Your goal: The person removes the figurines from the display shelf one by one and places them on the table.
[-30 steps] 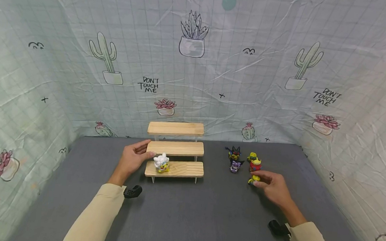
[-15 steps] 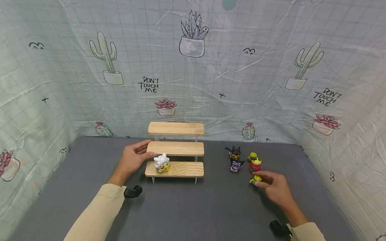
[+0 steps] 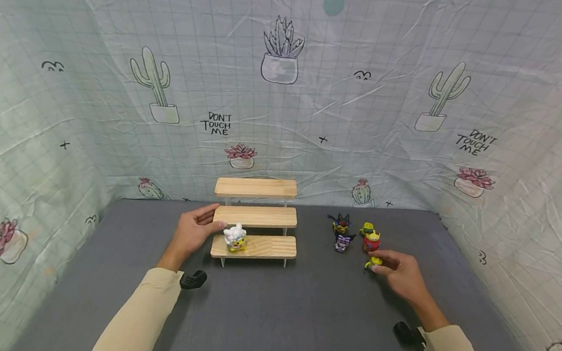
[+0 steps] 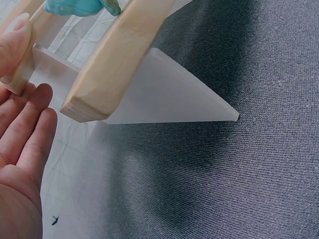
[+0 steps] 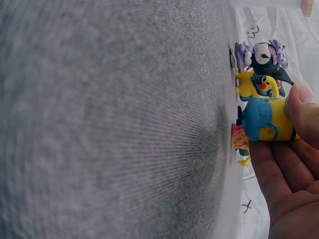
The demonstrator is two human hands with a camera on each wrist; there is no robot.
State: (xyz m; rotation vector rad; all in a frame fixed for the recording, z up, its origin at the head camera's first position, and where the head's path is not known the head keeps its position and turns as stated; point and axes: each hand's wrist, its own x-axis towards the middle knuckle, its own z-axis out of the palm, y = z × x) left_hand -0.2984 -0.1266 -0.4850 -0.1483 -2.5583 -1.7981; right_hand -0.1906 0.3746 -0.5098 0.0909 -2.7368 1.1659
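Observation:
My left hand [image 3: 193,229] grips the left end of the middle shelf of a three-tier wooden display stand [image 3: 267,215]. In the left wrist view the thumb is above the board [image 4: 20,74] and the fingers are under it. A white-topped yellow figurine [image 3: 235,237] stands on the lowest shelf; part of something turquoise [image 4: 75,6] shows there in the left wrist view. On the right, my right hand [image 3: 398,272] pinches a yellow-and-blue Minion figurine [image 5: 266,119] between thumb and fingers, close to the table. Its head end is partly hidden by the thumb.
Beyond the right hand stand a red-and-yellow figurine [image 3: 371,241] and a yellow one [image 3: 368,228]. Left of them are a black-eared figurine [image 3: 341,223] and a purple-and-black one [image 3: 342,242]. A printed cloth [image 3: 326,112] encloses the dark table [image 3: 268,319] at back and sides.
My right hand has shifted very slightly to the right with the Minion figurine. The left hand, the stand and the other figurines have stayed put.

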